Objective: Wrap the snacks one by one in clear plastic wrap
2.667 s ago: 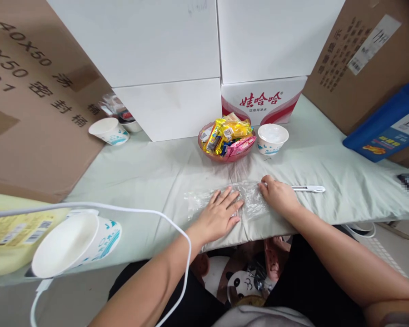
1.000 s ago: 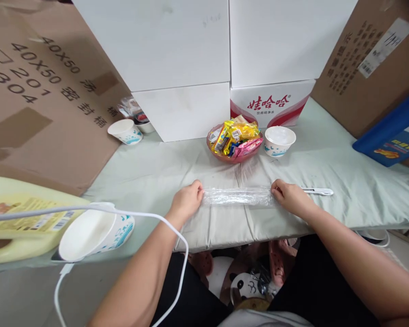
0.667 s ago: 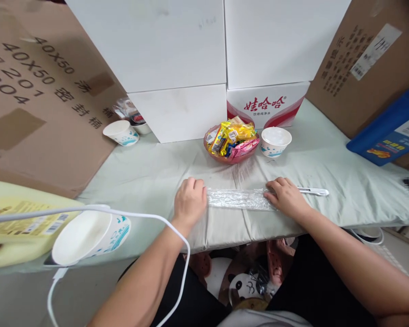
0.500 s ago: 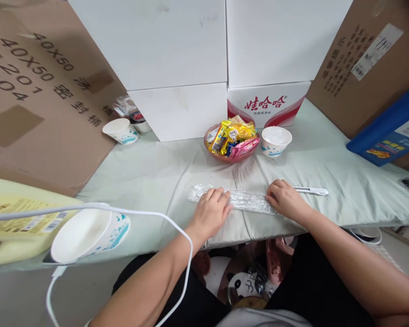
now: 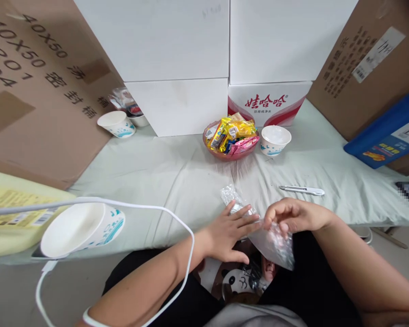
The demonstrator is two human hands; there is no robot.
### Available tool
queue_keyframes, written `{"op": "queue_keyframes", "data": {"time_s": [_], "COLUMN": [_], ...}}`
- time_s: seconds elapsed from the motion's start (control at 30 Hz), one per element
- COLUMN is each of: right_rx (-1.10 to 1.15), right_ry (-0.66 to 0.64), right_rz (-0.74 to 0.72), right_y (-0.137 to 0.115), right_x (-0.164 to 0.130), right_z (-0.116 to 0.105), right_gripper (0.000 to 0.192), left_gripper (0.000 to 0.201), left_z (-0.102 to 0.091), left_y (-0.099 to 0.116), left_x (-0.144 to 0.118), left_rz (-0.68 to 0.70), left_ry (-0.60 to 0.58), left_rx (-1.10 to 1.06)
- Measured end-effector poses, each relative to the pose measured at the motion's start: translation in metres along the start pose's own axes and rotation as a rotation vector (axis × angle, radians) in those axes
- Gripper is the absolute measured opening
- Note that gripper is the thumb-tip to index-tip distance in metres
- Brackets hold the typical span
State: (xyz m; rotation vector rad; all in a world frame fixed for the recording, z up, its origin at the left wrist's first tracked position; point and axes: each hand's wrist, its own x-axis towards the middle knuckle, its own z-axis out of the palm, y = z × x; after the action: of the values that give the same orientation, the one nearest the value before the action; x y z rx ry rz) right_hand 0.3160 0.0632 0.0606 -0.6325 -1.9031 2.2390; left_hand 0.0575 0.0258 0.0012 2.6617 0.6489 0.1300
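Note:
A folded strip of clear plastic film (image 5: 259,225) slants from the table's front edge down over my lap. My right hand (image 5: 291,216) pinches the strip near its middle, and the lower end hangs below it. My left hand (image 5: 227,232) lies flat with spread fingers, its fingertips touching the film just left of the right hand. The far end of the film (image 5: 229,194) rests on the pale green cloth (image 5: 157,172) that covers the table.
A white pen-like tool (image 5: 301,190) lies behind my right hand. Further back stand a red bowl of wrapped snacks (image 5: 231,140) and a paper cup (image 5: 275,140). Another paper cup (image 5: 82,229) and a white cable (image 5: 129,208) sit at left. Cardboard and white boxes wall the back.
The film lay flat as a long strip along the table edge under both hands. Now my right hand has lifted its end off the edge toward my lap, and the strip is turned slantwise.

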Motion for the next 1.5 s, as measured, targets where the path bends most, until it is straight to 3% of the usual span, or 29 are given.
{"op": "queue_keyframes", "data": {"time_s": [0.1, 0.2, 0.3, 0.6, 0.77, 1.07, 1.27, 1.5], "right_rx": [0.13, 0.169, 0.21, 0.261, 0.175, 0.288, 0.438, 0.493], "right_ry": [0.129, 0.315, 0.394, 0.477, 0.479, 0.48, 0.443, 0.441], "right_rz": [-0.039, 0.002, 0.057, 0.08, 0.121, 0.11, 0.104, 0.048], "right_y": [0.004, 0.01, 0.015, 0.028, 0.032, 0.034, 0.033, 0.034], "right_x": [0.016, 0.033, 0.047, 0.061, 0.061, 0.064, 0.063, 0.061], "right_z": [-0.002, -0.001, 0.0, 0.001, 0.0, 0.002, 0.003, -0.001], "right_gripper": [0.055, 0.055, 0.055, 0.071, 0.068, 0.065, 0.058, 0.054], "left_gripper": [0.1, 0.098, 0.093, 0.085, 0.078, 0.065, 0.059, 0.046], "left_z": [0.005, 0.008, 0.01, 0.014, 0.014, 0.021, 0.025, 0.015], "left_y": [0.006, 0.006, 0.005, 0.001, 0.0, 0.002, 0.0, -0.005], "left_x": [0.006, 0.008, 0.008, 0.008, 0.007, -0.001, -0.008, -0.016], "left_rz": [-0.004, -0.053, -0.075, -0.064, -0.058, -0.093, -0.052, -0.054], "left_ry": [0.009, 0.02, 0.032, 0.05, 0.077, 0.152, 0.28, 0.392], "left_rx": [0.002, 0.027, 0.073, 0.174, 0.168, 0.16, 0.144, 0.072]}}
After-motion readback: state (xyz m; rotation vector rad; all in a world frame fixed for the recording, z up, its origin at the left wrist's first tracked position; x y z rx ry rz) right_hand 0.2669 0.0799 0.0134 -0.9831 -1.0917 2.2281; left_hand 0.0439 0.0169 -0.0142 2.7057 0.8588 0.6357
